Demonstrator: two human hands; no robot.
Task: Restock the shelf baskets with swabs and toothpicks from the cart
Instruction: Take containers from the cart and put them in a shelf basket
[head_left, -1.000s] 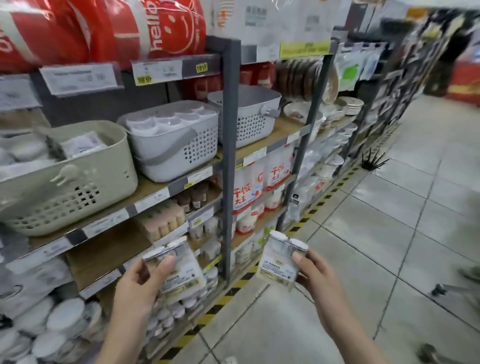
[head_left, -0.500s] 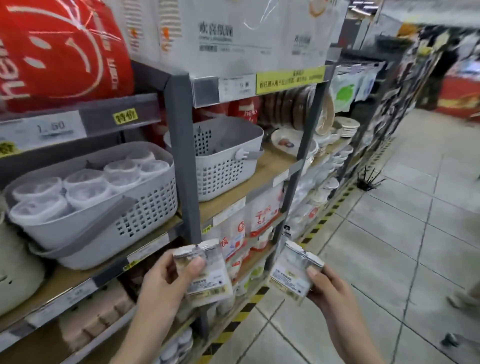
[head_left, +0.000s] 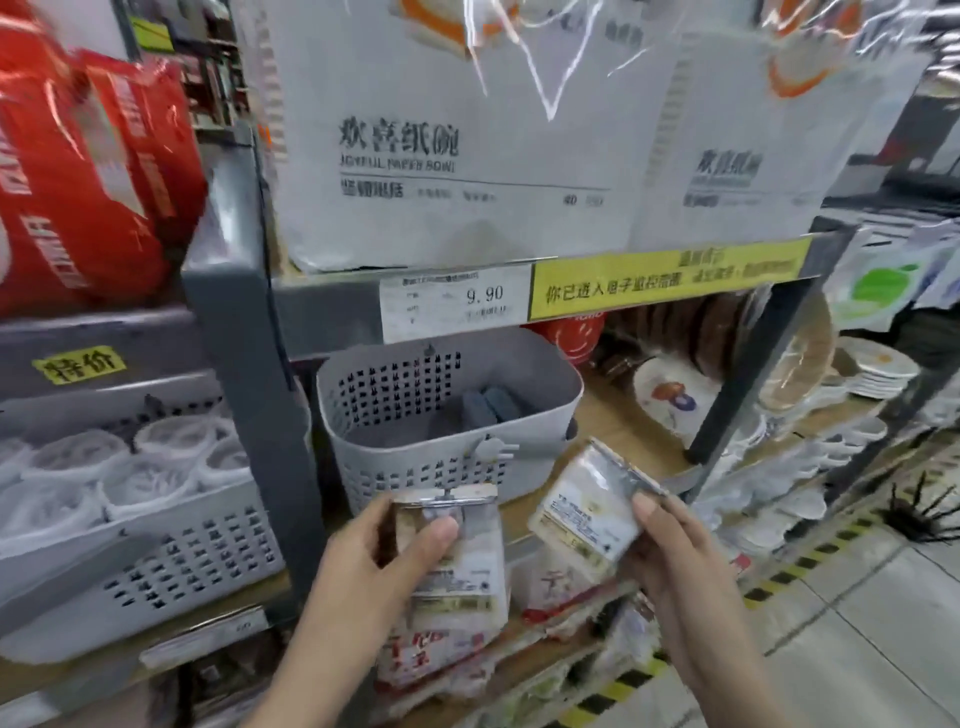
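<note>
The shelf's grey plastic basket (head_left: 447, 415) is coming closer now. The left hand (head_left: 384, 556) and right hand (head_left: 670, 551) are each gripping a small clear packet (head_left: 457, 561) (head_left: 587, 514), nearly ready for dropping in.

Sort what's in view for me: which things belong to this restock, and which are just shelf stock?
Part of the job:
left hand gripping a packet
right hand gripping a second packet
grey basket ahead, nearly empty

Just shelf stock:
basket of white rolls
paper bowl packs
red bags
plates
9.90 price tag
</note>
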